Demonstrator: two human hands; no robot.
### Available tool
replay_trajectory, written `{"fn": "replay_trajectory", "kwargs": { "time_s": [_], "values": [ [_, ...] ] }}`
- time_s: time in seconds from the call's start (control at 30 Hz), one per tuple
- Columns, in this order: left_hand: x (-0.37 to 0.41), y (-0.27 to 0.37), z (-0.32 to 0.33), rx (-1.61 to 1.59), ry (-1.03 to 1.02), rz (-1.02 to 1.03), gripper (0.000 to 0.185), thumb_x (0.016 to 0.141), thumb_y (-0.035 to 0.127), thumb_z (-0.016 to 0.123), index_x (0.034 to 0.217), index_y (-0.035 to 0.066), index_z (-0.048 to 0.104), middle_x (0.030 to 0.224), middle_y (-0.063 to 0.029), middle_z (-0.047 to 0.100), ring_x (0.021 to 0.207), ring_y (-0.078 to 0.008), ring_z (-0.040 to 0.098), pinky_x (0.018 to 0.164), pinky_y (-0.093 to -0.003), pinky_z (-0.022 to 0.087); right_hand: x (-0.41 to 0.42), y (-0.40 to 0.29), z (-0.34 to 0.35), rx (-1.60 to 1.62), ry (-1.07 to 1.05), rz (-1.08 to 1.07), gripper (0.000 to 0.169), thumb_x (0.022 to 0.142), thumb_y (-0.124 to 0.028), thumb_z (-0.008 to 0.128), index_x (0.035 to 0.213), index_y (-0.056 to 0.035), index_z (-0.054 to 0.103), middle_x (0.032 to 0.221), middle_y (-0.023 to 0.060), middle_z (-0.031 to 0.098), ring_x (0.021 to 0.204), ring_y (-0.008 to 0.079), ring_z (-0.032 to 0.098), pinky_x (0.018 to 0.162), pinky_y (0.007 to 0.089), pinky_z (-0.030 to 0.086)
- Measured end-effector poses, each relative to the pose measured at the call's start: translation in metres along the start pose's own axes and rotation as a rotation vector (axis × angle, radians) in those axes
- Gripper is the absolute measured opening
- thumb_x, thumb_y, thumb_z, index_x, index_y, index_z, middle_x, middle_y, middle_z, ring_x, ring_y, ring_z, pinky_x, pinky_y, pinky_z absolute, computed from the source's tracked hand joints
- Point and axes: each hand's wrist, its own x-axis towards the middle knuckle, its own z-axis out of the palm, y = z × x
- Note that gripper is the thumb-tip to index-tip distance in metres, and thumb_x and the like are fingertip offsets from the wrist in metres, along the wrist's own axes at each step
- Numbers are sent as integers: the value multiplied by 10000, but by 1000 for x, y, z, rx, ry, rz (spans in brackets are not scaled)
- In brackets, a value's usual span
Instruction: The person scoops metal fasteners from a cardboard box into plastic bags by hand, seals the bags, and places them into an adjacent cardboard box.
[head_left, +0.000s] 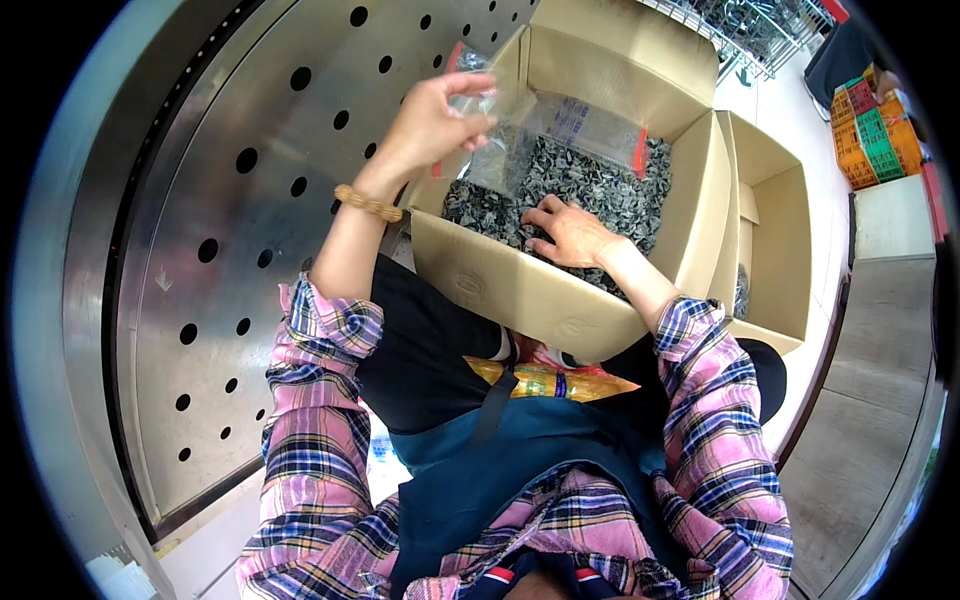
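Observation:
A large cardboard box (525, 292) stands open before me, holding a layer of dark, curled dried pieces (600, 187) that look like dried black fungus. My right hand (571, 231) rests in them near the box's front wall, fingers bent; whether it grips any is hidden. Above the box's left side is my left hand (450, 116), thumb and fingers apart, slightly blurred. Just beside and beneath it lies a clear plastic bag (495, 154); I cannot tell whether the fingers touch it. Another clear bag with a red edge (604, 139) lies on the dried pieces towards the back.
A perforated metal panel (277, 202) runs along the left. A second open cardboard box (776, 247) adjoins on the right. Behind are a wire basket (757, 37) and a person's dark-clothed leg (840, 60) beside an orange and green package (874, 142). A yellow package (585, 384) lies below the box.

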Motion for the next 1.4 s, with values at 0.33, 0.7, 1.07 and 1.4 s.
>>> {"fn": "replay_trajectory", "kwargs": {
  "time_s": [0.33, 0.7, 1.07, 1.4],
  "values": [
    [6, -30, 13, 615, 56, 101, 493, 752, 150, 725, 1209, 23, 590, 848, -138, 691, 712, -204, 676, 702, -349, 508, -1, 1, -3, 100, 21, -6, 378, 778, -220, 660, 1113, -60, 589, 1040, 210, 498, 962, 386, 563, 865, 427, 479],
    [13, -37, 30, 688, 145, 150, 563, 702, 187, 772, 1203, 7, 587, 1127, -180, 641, 1037, -327, 619, 897, -394, 490, -2, 34, -11, 36, 2, -13, 290, 729, -188, 688, 961, -56, 574, 958, 179, 549, 855, 311, 583, 763, 374, 509],
    [7, -10, 74, 268, -123, -65, 533, 711, 119, 793, 1178, -5, 570, 792, -98, 678, 553, -103, 611, 458, -250, 478, -1, -39, -100, 1374, 488, 39, 239, 875, -198, 674, 1034, -57, 563, 985, 63, 579, 685, 107, 593, 606, 249, 538],
    [2, -1, 62, 202, -108, -31, 681, 699, 142, 808, 1270, -31, 482, 610, -57, 612, 477, -106, 574, 371, -250, 431, 4, -25, -128, 120, 430, -171, 310, 891, -50, 430, 1180, -14, 536, 1134, 215, 548, 1075, 367, 535, 961, 397, 422]
  ]
}}
